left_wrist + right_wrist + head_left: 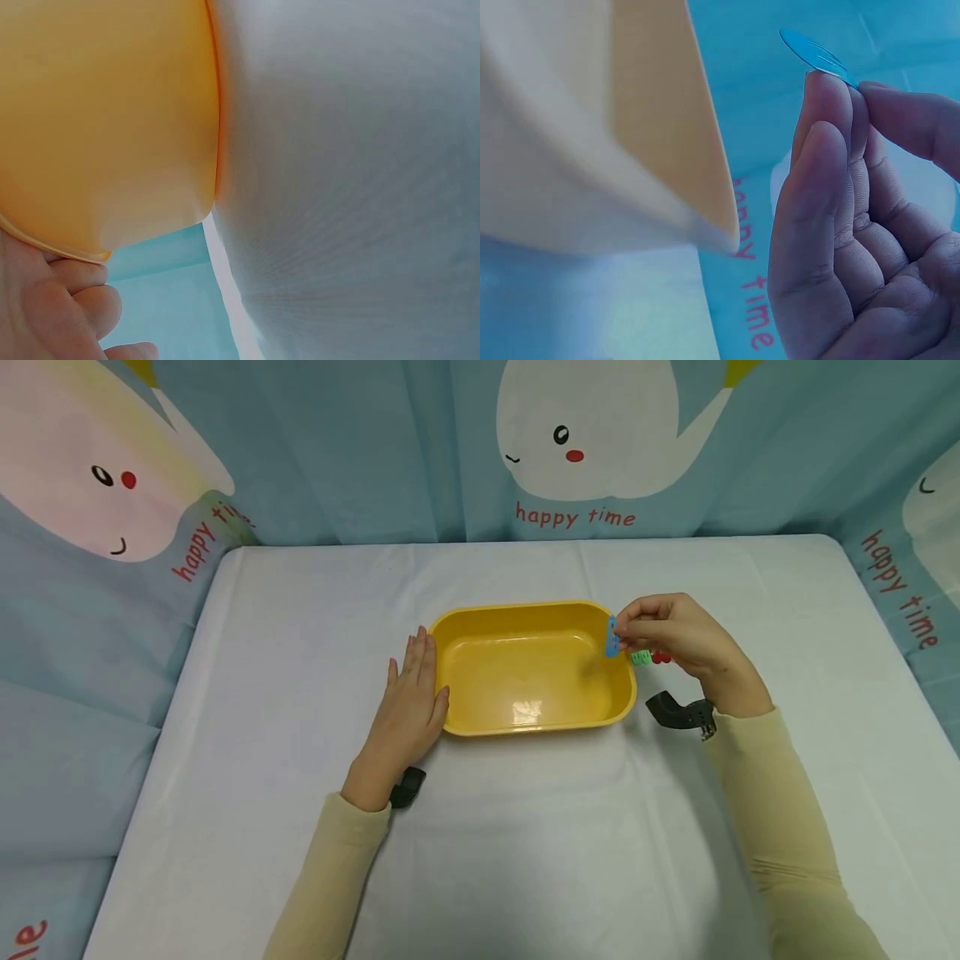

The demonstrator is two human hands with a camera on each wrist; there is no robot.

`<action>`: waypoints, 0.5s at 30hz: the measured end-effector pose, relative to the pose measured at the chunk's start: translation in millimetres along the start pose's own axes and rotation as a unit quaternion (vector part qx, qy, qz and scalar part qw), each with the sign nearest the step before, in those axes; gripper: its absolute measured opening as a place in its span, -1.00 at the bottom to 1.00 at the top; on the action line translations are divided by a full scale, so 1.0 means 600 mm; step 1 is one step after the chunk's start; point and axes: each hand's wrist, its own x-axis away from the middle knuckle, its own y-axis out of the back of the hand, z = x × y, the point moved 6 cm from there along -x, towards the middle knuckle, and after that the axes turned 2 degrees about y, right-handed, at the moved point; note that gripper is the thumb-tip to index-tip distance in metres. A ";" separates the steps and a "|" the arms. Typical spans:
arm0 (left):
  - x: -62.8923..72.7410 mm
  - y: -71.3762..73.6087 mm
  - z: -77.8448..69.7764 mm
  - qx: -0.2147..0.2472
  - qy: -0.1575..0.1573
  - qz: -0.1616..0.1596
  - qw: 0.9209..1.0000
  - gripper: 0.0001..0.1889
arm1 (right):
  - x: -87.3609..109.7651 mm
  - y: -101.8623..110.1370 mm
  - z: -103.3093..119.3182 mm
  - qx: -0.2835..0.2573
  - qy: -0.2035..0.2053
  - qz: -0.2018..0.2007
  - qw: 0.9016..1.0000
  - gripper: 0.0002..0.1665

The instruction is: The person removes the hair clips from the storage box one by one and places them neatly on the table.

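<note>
A yellow oblong basin (525,685) sits on the white table, its inside bare. My left hand (408,706) lies along its left end with fingers straight, touching the rim; in the left wrist view the fingers (75,300) show below the basin's edge. Between thumb and fingertips, my right hand (678,639) pinches a small flat blue piece (612,637) upright at the basin's right rim. The right wrist view shows this blue piece (817,56) as thin and oval-edged, with cut marks on it.
Just right of the basin, partly under my right hand, lie a small green piece (642,657) and a small red piece (661,657) with lobed edges. A blue curtain with whale prints (360,460) hangs behind and beside the white-covered table (525,860).
</note>
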 end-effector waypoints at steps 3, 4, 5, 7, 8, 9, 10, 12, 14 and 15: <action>0.000 0.000 0.000 -0.001 0.001 0.002 1.000 -0.34 | 0.006 0.007 -0.003 -0.010 0.000 -0.001 1.000 -0.87; 0.000 0.000 0.000 0.000 0.002 0.003 1.000 -0.34 | 0.008 0.010 -0.004 -0.014 -0.001 -0.002 1.000 -0.87; 0.000 0.000 0.000 -0.001 0.002 0.003 1.000 -0.34 | 0.010 0.013 -0.006 -0.015 -0.004 -0.006 1.000 -0.87; 0.000 0.000 0.000 0.000 0.003 0.003 1.000 -0.34 | 0.014 0.020 -0.010 -0.015 -0.008 -0.014 1.000 -0.87; 0.000 0.000 0.000 0.000 0.003 0.003 1.000 -0.34 | 0.016 0.024 -0.012 -0.014 -0.011 -0.019 1.000 -0.87; 0.000 0.000 0.000 0.000 0.003 0.003 1.000 -0.34 | 0.019 0.028 -0.014 -0.012 -0.014 -0.024 1.000 -0.87; 0.000 0.000 0.000 0.000 0.003 0.004 1.000 -0.34 | 0.021 0.032 -0.016 -0.008 -0.016 -0.029 0.999 -0.87; 0.000 0.001 -0.001 0.001 0.003 0.004 1.000 -0.34 | 0.026 0.040 -0.019 0.002 -0.021 -0.039 0.999 -0.87; 0.000 0.001 -0.001 0.001 0.002 0.003 1.000 -0.34 | 0.031 0.048 -0.022 0.006 -0.025 -0.045 0.999 -0.88; 0.000 0.001 -0.002 0.001 0.002 0.003 1.000 -0.34 | 0.034 0.051 -0.024 0.006 -0.026 -0.048 0.998 -0.88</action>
